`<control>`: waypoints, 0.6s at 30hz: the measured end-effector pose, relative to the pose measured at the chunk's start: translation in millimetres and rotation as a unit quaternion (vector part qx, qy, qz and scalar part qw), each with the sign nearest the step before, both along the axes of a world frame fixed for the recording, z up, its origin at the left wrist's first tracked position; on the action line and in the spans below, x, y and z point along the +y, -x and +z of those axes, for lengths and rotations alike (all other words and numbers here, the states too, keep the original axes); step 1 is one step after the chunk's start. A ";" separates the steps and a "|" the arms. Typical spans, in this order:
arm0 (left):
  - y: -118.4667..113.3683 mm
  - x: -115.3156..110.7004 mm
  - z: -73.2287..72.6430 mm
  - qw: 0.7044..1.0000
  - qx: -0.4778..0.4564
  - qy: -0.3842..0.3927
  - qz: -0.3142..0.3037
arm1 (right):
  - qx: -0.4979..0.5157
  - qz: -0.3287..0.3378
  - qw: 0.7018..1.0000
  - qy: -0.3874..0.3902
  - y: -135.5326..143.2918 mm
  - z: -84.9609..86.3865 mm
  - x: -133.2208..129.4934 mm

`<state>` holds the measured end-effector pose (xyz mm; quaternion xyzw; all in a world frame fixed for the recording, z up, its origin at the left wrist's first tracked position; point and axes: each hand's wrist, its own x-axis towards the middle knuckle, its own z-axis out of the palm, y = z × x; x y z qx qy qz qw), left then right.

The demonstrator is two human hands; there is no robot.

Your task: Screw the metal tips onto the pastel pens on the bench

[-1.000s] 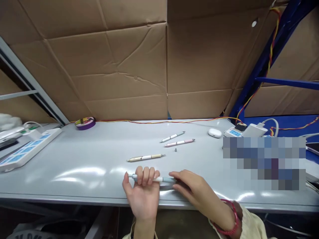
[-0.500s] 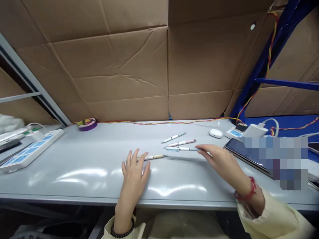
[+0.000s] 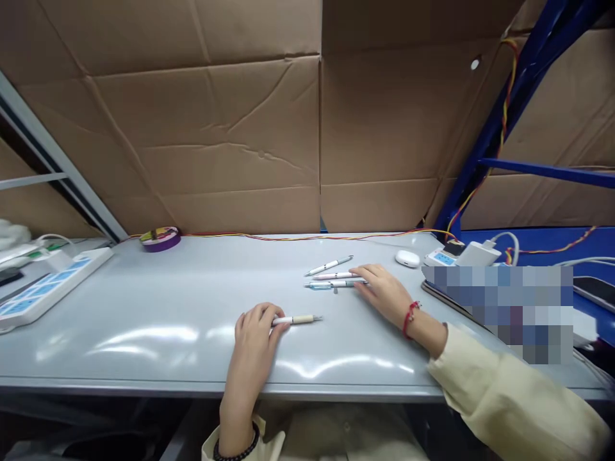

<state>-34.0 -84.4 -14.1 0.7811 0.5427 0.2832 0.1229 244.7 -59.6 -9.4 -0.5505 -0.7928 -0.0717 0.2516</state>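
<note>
My left hand [image 3: 256,334] lies near the front middle of the table, its thumb and fingers closed on a white pen with a cream grip [image 3: 303,319]. That pen's tip points right, and its rear end is hidden under the fingers. My right hand [image 3: 384,296] has its thumb and fingertips around the rear end of a light blue and white pen [image 3: 321,285]. Right behind it lies a pink and white pen [image 3: 327,276], its rear end covered by the same fingers. A grey-blue and white pen [image 3: 329,266] rests untouched at the back of this group.
A purple tape roll [image 3: 161,239] sits at the back left, beside a white power strip [image 3: 57,288]. A white earphone case [image 3: 407,258] lies behind my right hand. Plugs and a charger [image 3: 478,253] stand at the right, near a dark device [image 3: 451,301] partly blurred out.
My right hand has moved left over the rear ends of the pens. My left hand's spread fingers have closed on the cream-grip pen, now slightly nearer me.
</note>
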 end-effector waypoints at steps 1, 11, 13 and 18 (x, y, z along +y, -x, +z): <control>-0.2 0.3 -0.3 1.000 -0.011 0.000 -0.005 | -0.001 0.017 1.000 -0.004 4.2 0.7 0.8; -1.0 -8.7 6.5 0.997 -0.060 0.017 -0.046 | -0.042 0.028 0.997 0.051 24.9 7.5 4.2; -1.1 -9.2 6.5 0.997 -0.058 0.020 -0.049 | -0.041 0.024 0.997 0.055 26.6 8.5 1.0; -1.4 -8.6 5.0 0.997 -0.057 0.025 -0.045 | -0.031 0.060 0.994 0.089 30.4 5.8 1.4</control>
